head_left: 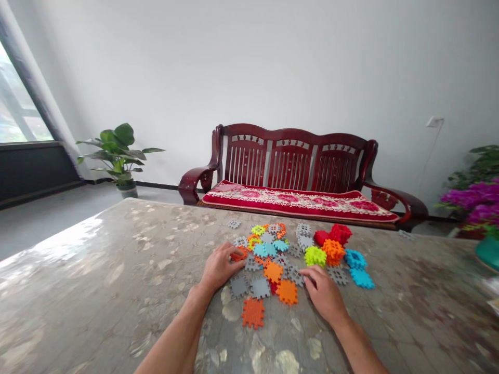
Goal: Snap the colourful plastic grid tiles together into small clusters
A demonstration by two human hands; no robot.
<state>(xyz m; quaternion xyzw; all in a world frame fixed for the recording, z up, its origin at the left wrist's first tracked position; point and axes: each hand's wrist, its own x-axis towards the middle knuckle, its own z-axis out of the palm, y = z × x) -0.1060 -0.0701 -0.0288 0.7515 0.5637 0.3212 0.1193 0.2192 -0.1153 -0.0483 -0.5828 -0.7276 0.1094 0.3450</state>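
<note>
Interlocking plastic tiles with toothed edges lie in a loose heap on the table. My left hand (pixel 221 267) is at the heap's left side, fingers and thumb closed about an orange tile (pixel 239 253). On the other side, my right hand (pixel 323 292) has its index finger and thumb at the edge of a grey lattice tile (pixel 295 275). Between the hands are a light orange tile (pixel 273 272) and blue tiles (pixel 264 250). Nearer me lie a solid grey tile (pixel 260 286), another orange tile (pixel 287 292) and a dark orange tile (pixel 253 313).
Right of the heap stand small stacks of tiles: lime green (pixel 315 256), orange (pixel 333 252), red (pixel 340 234) and blue (pixel 355 258). The table (pixel 97 291) has a patterned cover. Behind it is a wooden bench (pixel 292 161). A teal vase (pixel 488 252) stands at the right.
</note>
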